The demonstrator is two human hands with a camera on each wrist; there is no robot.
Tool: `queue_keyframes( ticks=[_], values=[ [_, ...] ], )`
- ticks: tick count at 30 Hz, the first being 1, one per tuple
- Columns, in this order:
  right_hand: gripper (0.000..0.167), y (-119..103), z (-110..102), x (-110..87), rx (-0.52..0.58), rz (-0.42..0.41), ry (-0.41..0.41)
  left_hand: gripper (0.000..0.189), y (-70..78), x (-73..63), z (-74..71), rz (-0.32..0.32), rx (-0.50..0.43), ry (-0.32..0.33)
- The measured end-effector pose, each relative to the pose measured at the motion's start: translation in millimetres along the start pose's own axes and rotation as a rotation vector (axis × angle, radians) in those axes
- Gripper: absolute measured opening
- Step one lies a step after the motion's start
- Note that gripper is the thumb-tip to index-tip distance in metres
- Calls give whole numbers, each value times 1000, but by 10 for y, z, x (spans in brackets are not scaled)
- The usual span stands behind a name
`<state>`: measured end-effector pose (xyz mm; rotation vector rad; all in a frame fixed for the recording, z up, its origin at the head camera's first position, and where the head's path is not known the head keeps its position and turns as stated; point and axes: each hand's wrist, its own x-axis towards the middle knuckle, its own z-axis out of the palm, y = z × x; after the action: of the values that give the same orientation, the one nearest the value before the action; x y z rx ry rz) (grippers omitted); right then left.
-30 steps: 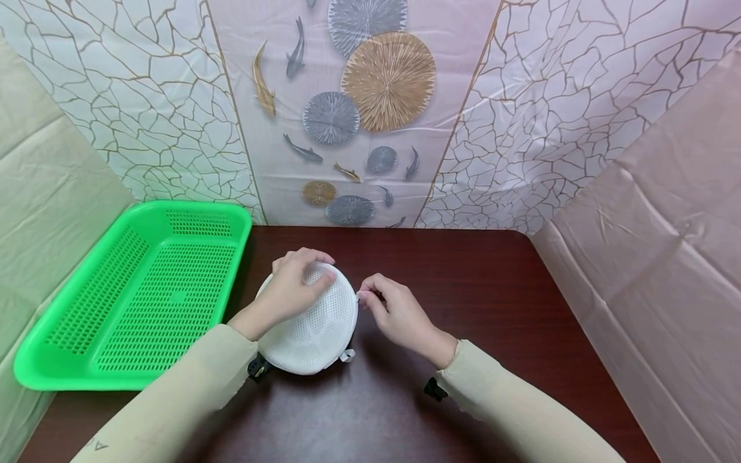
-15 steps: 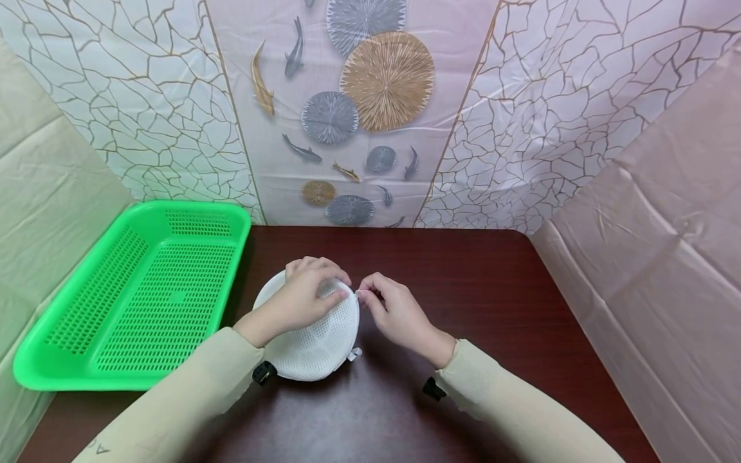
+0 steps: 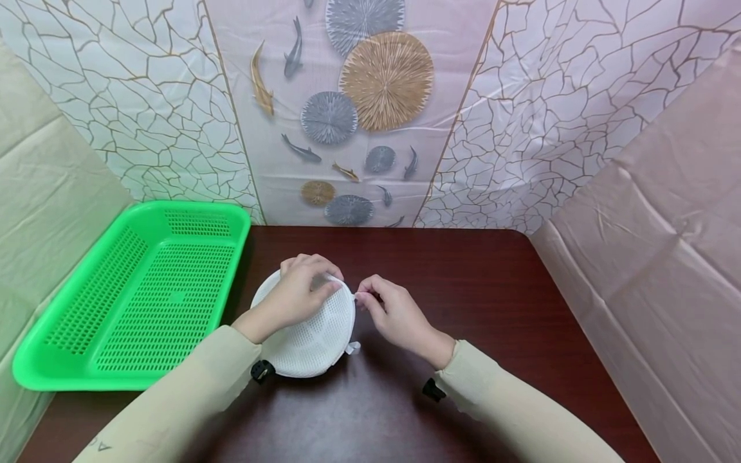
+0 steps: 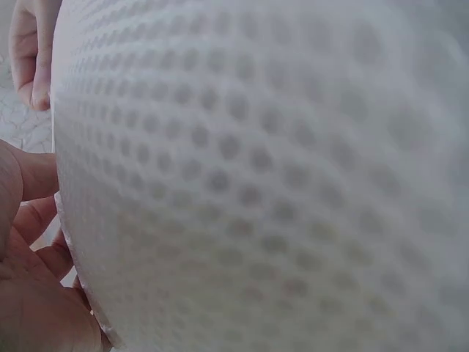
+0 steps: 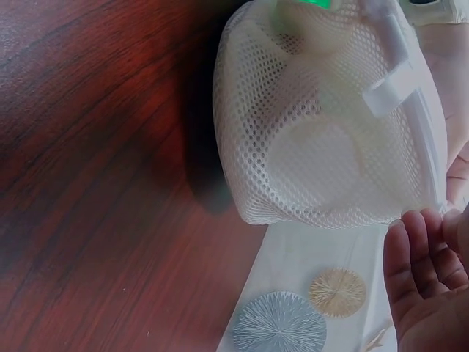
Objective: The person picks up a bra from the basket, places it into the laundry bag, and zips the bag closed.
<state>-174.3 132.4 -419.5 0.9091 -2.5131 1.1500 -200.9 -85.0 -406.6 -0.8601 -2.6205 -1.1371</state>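
Note:
A round white mesh laundry bag [image 3: 309, 350] stands on the table at centre left. My left hand [image 3: 298, 292] lies across its top and grips the far right part of the rim between thumb and fingers. At the bag's right edge, my right hand [image 3: 396, 312] pinches a small white bit between thumb and forefinger. In the right wrist view, a smooth white band [image 5: 421, 136] runs along the mesh edge, with a white loop tab [image 5: 390, 89] on it. A pale round shape shows through the mesh. The left wrist view is mostly filled by blurred mesh.
A green plastic basket [image 3: 231, 302] with slotted walls stands at the left of the dark red-brown table [image 3: 463, 276]. A patterned backdrop [image 3: 278, 193] rises behind the table's far edge. Beige cloth [image 3: 654, 225] hangs along the right side, and similar cloth on the left.
My left hand has moved from above the bag's top onto its far right rim, tilting the bag a little, then slightly back left. The right hand keeps its pinch at the edge.

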Motion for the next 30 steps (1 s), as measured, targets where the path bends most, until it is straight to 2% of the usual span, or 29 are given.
queue_keyframes(
  ticks=[14,23,30],
  values=[
    [4,-33,-4,-2,-1,-8,-14,8,-5,-12,-42,-27,-17,-6],
    [7,-50,-14,-22,-1,4,-34,7,-78,13,-40,-55,-4,46],
    [5,-25,7,-30,-1,4,-49,6,-119,16,-51,-115,-4,76]
  ],
)
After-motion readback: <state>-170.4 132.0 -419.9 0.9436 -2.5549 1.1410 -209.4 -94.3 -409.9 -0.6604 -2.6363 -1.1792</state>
